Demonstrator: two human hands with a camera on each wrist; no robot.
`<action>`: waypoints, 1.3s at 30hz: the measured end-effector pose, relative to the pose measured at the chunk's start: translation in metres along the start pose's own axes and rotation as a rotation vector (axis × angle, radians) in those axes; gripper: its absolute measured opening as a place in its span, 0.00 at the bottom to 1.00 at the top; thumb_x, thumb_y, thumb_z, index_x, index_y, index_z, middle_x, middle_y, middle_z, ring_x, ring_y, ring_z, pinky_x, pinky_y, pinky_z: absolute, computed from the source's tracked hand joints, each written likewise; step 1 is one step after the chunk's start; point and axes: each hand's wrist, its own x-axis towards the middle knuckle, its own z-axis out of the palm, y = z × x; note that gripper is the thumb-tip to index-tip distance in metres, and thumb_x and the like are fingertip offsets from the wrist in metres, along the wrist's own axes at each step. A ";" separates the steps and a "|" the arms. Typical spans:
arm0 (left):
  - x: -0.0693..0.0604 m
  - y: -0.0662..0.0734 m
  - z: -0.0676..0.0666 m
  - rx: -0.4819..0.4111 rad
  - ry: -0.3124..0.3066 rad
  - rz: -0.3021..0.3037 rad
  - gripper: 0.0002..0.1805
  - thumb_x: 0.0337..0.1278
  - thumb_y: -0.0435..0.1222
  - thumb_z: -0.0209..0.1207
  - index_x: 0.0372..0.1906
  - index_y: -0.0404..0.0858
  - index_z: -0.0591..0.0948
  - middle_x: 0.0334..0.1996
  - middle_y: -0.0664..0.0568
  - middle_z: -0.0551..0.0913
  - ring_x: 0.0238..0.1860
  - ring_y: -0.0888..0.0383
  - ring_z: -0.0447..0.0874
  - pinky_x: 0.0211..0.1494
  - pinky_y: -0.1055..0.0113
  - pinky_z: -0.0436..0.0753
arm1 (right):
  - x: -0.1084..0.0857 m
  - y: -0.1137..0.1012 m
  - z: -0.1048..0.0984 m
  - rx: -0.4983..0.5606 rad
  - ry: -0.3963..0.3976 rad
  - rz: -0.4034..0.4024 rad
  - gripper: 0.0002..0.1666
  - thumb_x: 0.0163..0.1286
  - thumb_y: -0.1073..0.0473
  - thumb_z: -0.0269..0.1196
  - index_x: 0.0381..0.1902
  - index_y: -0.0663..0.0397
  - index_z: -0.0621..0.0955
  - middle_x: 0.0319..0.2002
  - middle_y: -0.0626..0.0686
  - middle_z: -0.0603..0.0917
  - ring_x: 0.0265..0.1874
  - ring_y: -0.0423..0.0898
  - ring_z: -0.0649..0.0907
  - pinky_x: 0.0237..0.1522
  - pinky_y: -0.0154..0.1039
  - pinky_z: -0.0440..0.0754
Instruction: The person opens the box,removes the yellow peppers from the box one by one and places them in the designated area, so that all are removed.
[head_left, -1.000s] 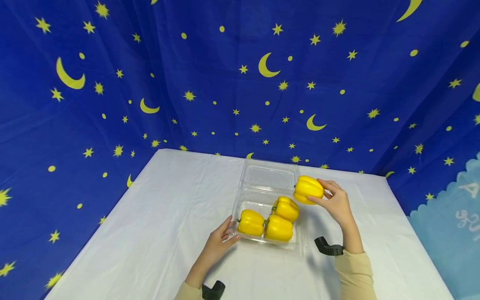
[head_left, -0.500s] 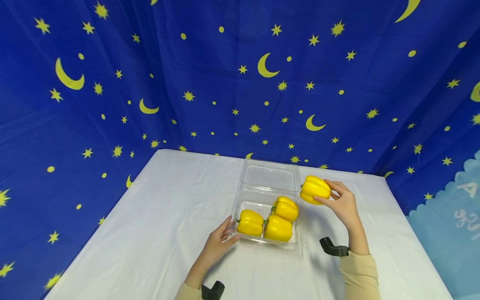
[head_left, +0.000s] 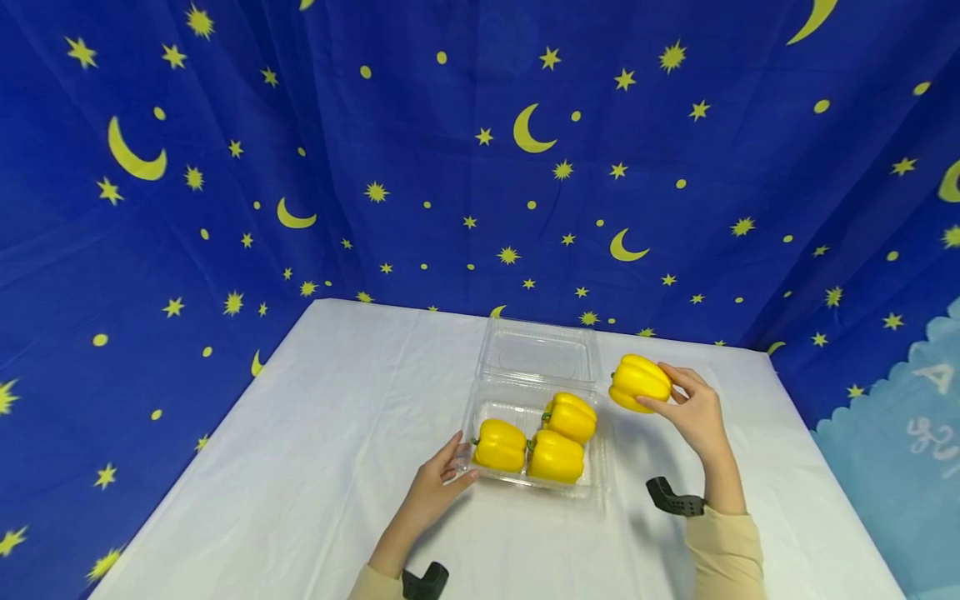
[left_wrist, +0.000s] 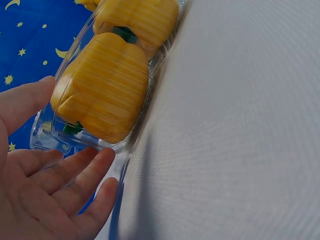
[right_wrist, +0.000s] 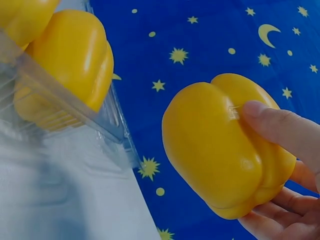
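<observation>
Your right hand point(head_left: 694, 410) grasps a yellow pepper point(head_left: 640, 383) between thumb and fingers, raised above the tabletop point(head_left: 360, 408), right of the open clear container point(head_left: 510, 409) with three other peppers point(head_left: 556, 457). Your left hand point(head_left: 436, 487), fingers loosely extended, touches its near-left corner.

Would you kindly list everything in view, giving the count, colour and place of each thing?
White cloth-covered table: one, white, across the lower view.
Clear plastic hinged container: one, transparent, on the table, lid open towards the back.
Blocky bell peppers with green stems: three, yellow, inside the container at front left, front right and back right.
Raised bell pepper: one, yellow, right of the container.
Fabric backdrop with yellow moons and stars: one, blue, behind the table.
Panel with white lettering: one, light blue, far right.
Black bent wrist pieces: two, black, one per wrist.
Sleeves: two, beige, on the forearms.
Left hand: one, bare, touching the container's front left corner.
Right hand: one, bare, holding the raised pepper.
</observation>
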 end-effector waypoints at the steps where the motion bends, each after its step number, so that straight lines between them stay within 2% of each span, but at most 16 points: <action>1: 0.000 0.000 0.000 -0.003 0.000 -0.002 0.39 0.59 0.40 0.62 0.70 0.29 0.60 0.63 0.36 0.73 0.60 0.42 0.75 0.60 0.52 0.78 | 0.000 0.000 0.000 0.003 -0.001 0.002 0.40 0.56 0.55 0.72 0.62 0.68 0.72 0.55 0.61 0.77 0.57 0.50 0.73 0.59 0.50 0.74; 3: -0.001 0.001 0.000 -0.007 -0.001 -0.001 0.39 0.59 0.40 0.62 0.70 0.29 0.60 0.63 0.35 0.73 0.60 0.42 0.76 0.60 0.51 0.78 | -0.001 0.001 -0.001 0.004 -0.004 0.006 0.40 0.56 0.55 0.72 0.62 0.68 0.72 0.55 0.62 0.76 0.58 0.55 0.73 0.59 0.51 0.74; 11: 0.001 -0.002 0.000 0.007 -0.006 0.000 0.39 0.59 0.42 0.61 0.71 0.29 0.60 0.63 0.35 0.72 0.60 0.41 0.75 0.60 0.51 0.77 | -0.005 0.009 -0.003 0.011 0.006 0.015 0.39 0.56 0.57 0.72 0.62 0.71 0.71 0.54 0.65 0.76 0.58 0.59 0.73 0.59 0.53 0.73; 17: 0.002 -0.003 0.000 0.008 -0.012 -0.004 0.40 0.60 0.44 0.61 0.71 0.30 0.59 0.64 0.35 0.72 0.61 0.41 0.75 0.61 0.50 0.76 | -0.005 0.016 -0.003 -0.013 0.008 0.029 0.40 0.56 0.55 0.72 0.62 0.70 0.72 0.54 0.64 0.77 0.57 0.58 0.73 0.58 0.53 0.73; 29: 0.002 -0.004 0.000 0.001 -0.015 -0.009 0.40 0.60 0.44 0.61 0.71 0.30 0.59 0.64 0.35 0.71 0.62 0.41 0.74 0.62 0.50 0.75 | -0.008 0.028 -0.001 0.007 -0.029 0.066 0.40 0.57 0.55 0.71 0.63 0.71 0.70 0.55 0.66 0.75 0.58 0.58 0.73 0.61 0.56 0.72; 35: 0.001 -0.003 -0.001 0.005 -0.015 0.000 0.40 0.60 0.43 0.60 0.71 0.30 0.59 0.64 0.35 0.72 0.61 0.41 0.74 0.62 0.50 0.76 | -0.010 0.036 0.002 -0.010 -0.042 0.059 0.40 0.57 0.55 0.71 0.62 0.70 0.71 0.55 0.64 0.76 0.54 0.52 0.73 0.60 0.55 0.74; 39: 0.001 -0.002 -0.001 -0.001 -0.016 -0.003 0.40 0.60 0.43 0.60 0.71 0.30 0.58 0.64 0.35 0.71 0.62 0.40 0.74 0.62 0.49 0.75 | -0.011 0.038 0.004 -0.010 -0.058 0.049 0.39 0.56 0.56 0.71 0.61 0.71 0.72 0.55 0.66 0.76 0.54 0.54 0.74 0.59 0.54 0.74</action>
